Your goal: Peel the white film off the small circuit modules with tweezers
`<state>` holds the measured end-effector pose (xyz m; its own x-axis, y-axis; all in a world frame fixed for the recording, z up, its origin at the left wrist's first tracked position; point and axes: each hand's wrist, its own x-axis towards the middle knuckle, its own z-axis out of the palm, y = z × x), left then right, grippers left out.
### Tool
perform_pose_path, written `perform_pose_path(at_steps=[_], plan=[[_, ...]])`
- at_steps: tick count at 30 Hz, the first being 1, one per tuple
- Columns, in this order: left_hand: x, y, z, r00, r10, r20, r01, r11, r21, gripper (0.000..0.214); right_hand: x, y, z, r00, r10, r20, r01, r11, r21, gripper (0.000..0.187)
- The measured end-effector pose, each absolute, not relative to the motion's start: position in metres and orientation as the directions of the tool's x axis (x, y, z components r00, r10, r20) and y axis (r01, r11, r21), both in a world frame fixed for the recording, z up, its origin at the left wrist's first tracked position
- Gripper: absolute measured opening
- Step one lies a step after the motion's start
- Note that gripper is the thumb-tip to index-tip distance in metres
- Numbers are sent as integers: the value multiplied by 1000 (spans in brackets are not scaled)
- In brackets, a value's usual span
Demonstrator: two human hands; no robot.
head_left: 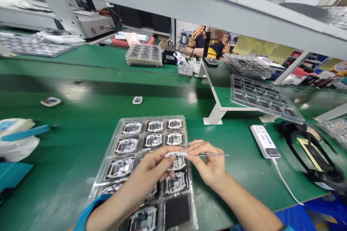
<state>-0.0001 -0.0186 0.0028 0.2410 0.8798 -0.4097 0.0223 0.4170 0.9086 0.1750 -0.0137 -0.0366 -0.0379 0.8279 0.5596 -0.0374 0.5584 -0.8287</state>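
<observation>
The left hand (pixel 151 164) pinches a small white-framed module (pixel 176 160) by its edges between thumb and fingertips. This seems meant to keep skin off the circuit face and leave the top open. The right hand (pixel 210 166) is closed around a pair of thin tweezers (pixel 214 155) in a pen-like grip. Their back end points right and the tip meets the module's upper edge. Both hands nearly touch, which likely steadies the fine tip.

The module is held just above the middle of a clear tray (pixel 151 118) lying on the green worktop (pixel 67 144). Most of the tray's pockets hold like modules face up. One pocket (pixel 177 211) in the near right corner shows only dark, apparently empty. Working over the tray keeps a dropped part from straying.

Left of the tray the worktop is open as far as a white object with a blue handle (pixel 16 137) at the left edge. To the right there is bare room up to a white device (pixel 264 141) with a cable trailing toward the near edge. Beyond it lies a black looped item (pixel 311 151); I cannot tell what it is.

Two loose modules (pixel 137 100) (pixel 50 101) lie farther off, well apart from the tray. A white bracket foot (pixel 217 115) stands far right of the tray and carries a shelf with another tray (pixel 262 97). That bounds any reach to the far right. A co-worker (pixel 208 43) sits at the far side.
</observation>
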Motion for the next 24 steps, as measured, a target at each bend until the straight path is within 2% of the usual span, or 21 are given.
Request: perform_pose_path(at_steps=[4,8,12,15,19,22,24], plan=[[-1,-17,1,229,876,-425,12,434,901,32,174,-13,-37,-32,751,660,-9,660,-751,11],[-1,-16,1,215,876,-431,-5,442,897,28,171,-14,-38,-1,787,617,-98,614,-783,15],[0,-15,5,229,875,-426,46,427,903,27,171,-14,-39,-3,793,610,-109,606,-788,20],[0,-16,7,292,890,-351,69,346,936,28,173,-13,-39,-6,794,607,-96,604,-791,18],[-3,-19,2,408,881,-241,43,245,969,45,177,-11,-37,-11,890,456,-158,449,-880,11],[-9,-29,-4,454,869,-200,96,175,980,31,180,-8,-36,36,958,283,-275,282,-919,11],[-14,-41,-7,470,865,-175,217,80,973,22,180,-6,-35,86,970,228,-326,243,-913,15]])
